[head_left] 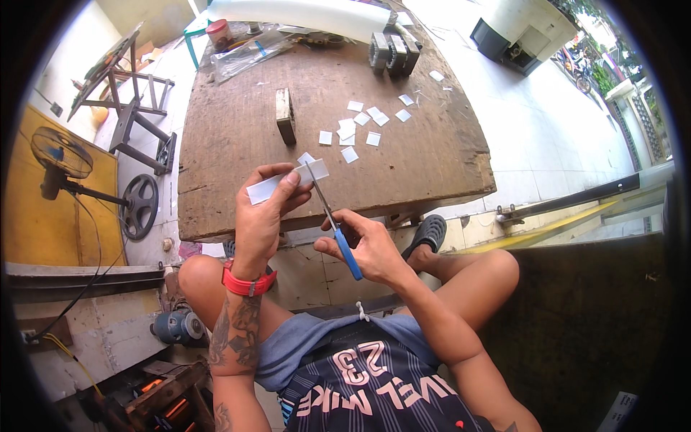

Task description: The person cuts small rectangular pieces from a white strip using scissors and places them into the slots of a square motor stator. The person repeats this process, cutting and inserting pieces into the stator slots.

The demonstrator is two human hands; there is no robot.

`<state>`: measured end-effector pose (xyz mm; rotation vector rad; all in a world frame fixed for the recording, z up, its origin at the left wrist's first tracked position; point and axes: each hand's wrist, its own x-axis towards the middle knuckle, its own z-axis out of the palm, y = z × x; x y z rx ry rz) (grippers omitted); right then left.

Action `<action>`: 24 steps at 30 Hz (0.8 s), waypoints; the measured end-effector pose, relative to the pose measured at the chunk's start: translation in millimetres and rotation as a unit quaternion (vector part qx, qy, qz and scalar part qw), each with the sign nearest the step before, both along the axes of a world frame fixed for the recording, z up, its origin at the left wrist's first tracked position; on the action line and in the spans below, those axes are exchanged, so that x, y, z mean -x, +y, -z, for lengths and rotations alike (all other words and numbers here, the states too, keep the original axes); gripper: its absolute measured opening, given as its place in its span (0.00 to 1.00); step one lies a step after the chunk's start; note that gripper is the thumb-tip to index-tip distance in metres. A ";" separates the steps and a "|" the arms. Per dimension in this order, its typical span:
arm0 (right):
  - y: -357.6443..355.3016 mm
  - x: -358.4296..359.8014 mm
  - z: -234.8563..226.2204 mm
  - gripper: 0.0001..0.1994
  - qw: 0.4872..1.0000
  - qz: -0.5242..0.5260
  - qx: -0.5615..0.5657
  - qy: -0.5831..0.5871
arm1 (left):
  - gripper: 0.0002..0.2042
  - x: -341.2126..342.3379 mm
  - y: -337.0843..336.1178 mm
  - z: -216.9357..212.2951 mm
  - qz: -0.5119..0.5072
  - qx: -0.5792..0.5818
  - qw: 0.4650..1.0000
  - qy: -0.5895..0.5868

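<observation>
In my left hand [277, 196] a white strip [266, 189] is pinched between thumb and fingers, its free end pointing right. My right hand [363, 243] grips blue-handled scissors [346, 253]. Their metal blades reach up to the strip just right of my left thumb and cross its free end. Whether the blades have cut into it, I cannot tell. Beyond the strip, several small white squares [349, 154] lie scattered on the wooden table [237, 173], some overlapping. A narrow block [286, 117] stands on the table past my left hand.
Dark metal blocks [394, 54], a plastic bag [248, 61], a red tub [219, 33] and a large white roll or sheet [309, 16] occupy the table's far end. A fan [61, 162] stands at left. A blue motor-like machine [176, 326] sits at lower left.
</observation>
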<state>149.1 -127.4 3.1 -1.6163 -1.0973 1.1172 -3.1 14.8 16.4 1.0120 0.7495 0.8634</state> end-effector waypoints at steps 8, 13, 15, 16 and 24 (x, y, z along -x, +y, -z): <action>2.0 1.0 9.1 0.30 0.997 0.025 -0.015 0.069 | 0.15 0.7 0.4 0.0 -0.038 -0.008 0.999 0.003; -3.8 0.2 4.7 0.31 1.000 -0.004 -0.014 -0.005 | 0.15 2.5 2.5 -0.6 -0.050 -0.003 0.998 -0.023; -4.3 0.3 2.1 0.27 0.999 -0.029 -0.004 -0.030 | 0.14 1.7 0.8 0.5 -0.030 -0.028 0.999 0.004; -3.5 0.6 1.2 0.27 1.000 -0.022 0.007 -0.020 | 0.14 1.6 0.0 1.0 -0.017 -0.042 0.999 0.011; 0.7 0.0 -1.3 0.29 1.000 -0.014 0.011 0.001 | 0.14 0.5 -0.6 3.0 0.003 -0.035 0.999 0.025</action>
